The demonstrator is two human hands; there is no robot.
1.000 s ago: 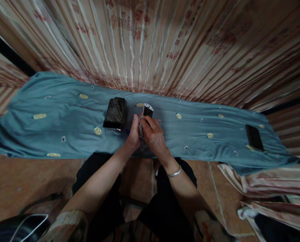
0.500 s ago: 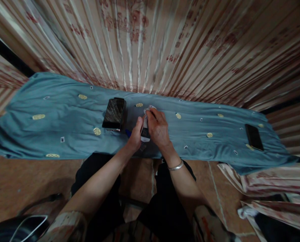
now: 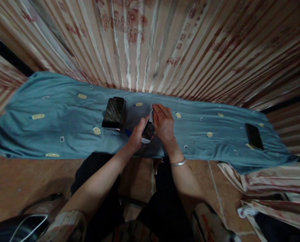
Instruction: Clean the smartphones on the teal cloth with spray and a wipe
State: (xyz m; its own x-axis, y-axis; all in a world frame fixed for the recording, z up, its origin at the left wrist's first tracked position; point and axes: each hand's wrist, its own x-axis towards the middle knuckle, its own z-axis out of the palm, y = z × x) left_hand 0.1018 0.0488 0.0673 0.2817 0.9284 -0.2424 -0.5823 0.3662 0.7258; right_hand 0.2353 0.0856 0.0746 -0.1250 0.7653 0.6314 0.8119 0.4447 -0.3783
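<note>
My left hand (image 3: pixel 137 135) is closed around the side of a smartphone (image 3: pixel 148 131), whose dark, glossy screen faces up and to the right. In my right hand (image 3: pixel 164 123) a light grey cloth (image 3: pixel 151 116) is pinched, at the phone's upper right edge. Part of the cloth is hidden behind the fingers. Beneath my left hand a small blue item (image 3: pixel 128 132) shows on the bench cover; its kind is not clear. To the left lies a stack of phones (image 3: pixel 114 113), the top one with a dark, streaked screen.
A teal cover (image 3: pixel 74 117) with yellow pineapple prints drapes the long bench. Another dark phone (image 3: pixel 254 136) lies at the far right. Pleated curtains (image 3: pixel 139 50) hang close behind the bench. At the lower left sits a dark object with a white cord (image 3: pixel 30 224).
My right hand has moved a little right, away from the phone's face, with the cloth. More of the screen shows now, and the phone is tilted differently in my left hand.
</note>
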